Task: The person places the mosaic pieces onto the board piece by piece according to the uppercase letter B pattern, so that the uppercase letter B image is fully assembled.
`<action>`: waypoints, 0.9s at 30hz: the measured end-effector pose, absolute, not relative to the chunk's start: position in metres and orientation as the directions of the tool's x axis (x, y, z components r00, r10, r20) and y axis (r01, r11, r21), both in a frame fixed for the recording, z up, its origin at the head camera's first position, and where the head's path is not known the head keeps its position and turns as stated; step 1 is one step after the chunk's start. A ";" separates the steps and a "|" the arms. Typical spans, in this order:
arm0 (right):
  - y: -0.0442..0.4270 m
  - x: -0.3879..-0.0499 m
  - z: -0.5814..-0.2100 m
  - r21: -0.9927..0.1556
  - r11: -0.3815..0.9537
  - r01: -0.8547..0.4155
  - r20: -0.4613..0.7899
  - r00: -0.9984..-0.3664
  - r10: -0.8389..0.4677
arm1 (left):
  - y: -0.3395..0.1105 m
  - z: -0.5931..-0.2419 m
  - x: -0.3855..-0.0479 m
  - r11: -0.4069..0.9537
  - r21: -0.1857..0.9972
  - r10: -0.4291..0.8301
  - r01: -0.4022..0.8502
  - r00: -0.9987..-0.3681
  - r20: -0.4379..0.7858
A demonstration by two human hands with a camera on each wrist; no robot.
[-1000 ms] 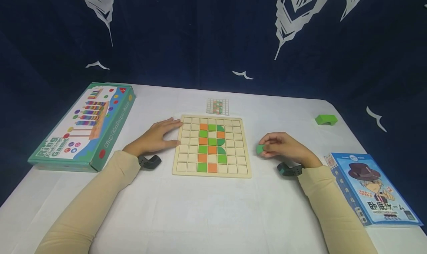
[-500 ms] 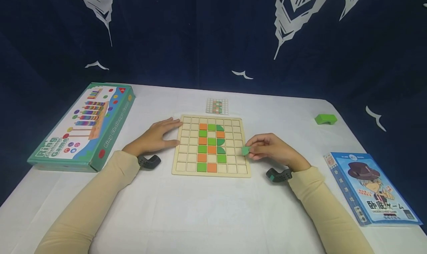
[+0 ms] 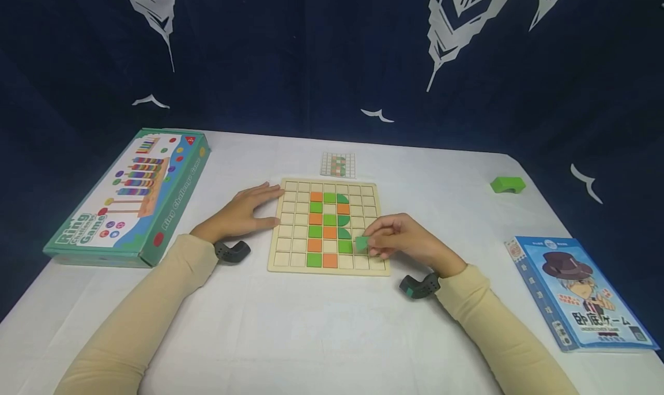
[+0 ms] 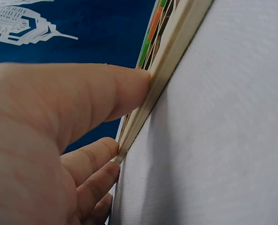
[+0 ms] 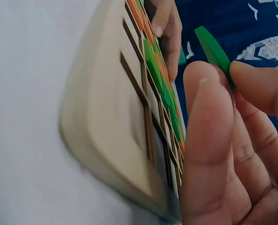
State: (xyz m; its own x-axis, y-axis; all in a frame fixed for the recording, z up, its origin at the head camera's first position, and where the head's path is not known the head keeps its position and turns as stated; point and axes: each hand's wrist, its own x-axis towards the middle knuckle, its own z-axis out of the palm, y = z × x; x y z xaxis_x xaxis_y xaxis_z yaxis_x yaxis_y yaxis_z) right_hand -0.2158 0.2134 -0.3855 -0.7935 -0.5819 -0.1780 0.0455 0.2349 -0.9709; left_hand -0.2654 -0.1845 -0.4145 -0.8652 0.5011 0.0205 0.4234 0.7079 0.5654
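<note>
In the head view, a wooden grid board (image 3: 276,262) lies flat, bearing orange and green square tiles and a few darker green rounded ones. My right hand (image 3: 402,242) is over the board's right part, pinching a small green tile (image 3: 361,243) between thumb and fingertips. The right wrist view shows that green tile (image 5: 214,49) above the board surface; its full outline is partly covered by the fingers. My left hand (image 3: 241,213) rests at the board's left edge with its fingers extended. The left wrist view shows the thumb (image 4: 125,89) touching the board's side.
A small printed pattern card (image 3: 338,165) lies behind the board. The green ring game box (image 3: 129,199) stands at left and a blue game box (image 3: 583,294) at right. A green arched block (image 3: 508,184) sits at the back right of the white table (image 3: 290,337).
My right hand has moved left with the green tile, from the table beside the board to over its right-hand cells. The left hand has stayed at the board's edge.
</note>
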 end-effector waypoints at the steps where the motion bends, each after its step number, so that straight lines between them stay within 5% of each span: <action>1: 0.211 -0.214 -0.385 -0.970 0.240 0.041 -0.178 -0.791 -0.586 | -0.185 -0.415 -0.266 0.707 0.564 0.502 0.426 -0.865 0.024; 27: 0.173 -0.193 -0.384 -0.844 0.511 -0.164 -0.149 -0.843 -0.517 | -0.185 -0.417 -0.267 0.711 0.564 0.497 0.419 -0.868 0.019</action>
State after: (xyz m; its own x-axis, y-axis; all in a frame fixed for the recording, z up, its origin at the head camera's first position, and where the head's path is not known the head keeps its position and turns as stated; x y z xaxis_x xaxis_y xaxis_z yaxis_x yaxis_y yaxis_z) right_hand -0.1930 0.1731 -0.3836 -0.8431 -0.5168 -0.1486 -0.1643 0.5107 -0.8439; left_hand -0.2668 -0.1848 -0.4168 -0.8677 0.4967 0.0187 0.4194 0.7115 0.5638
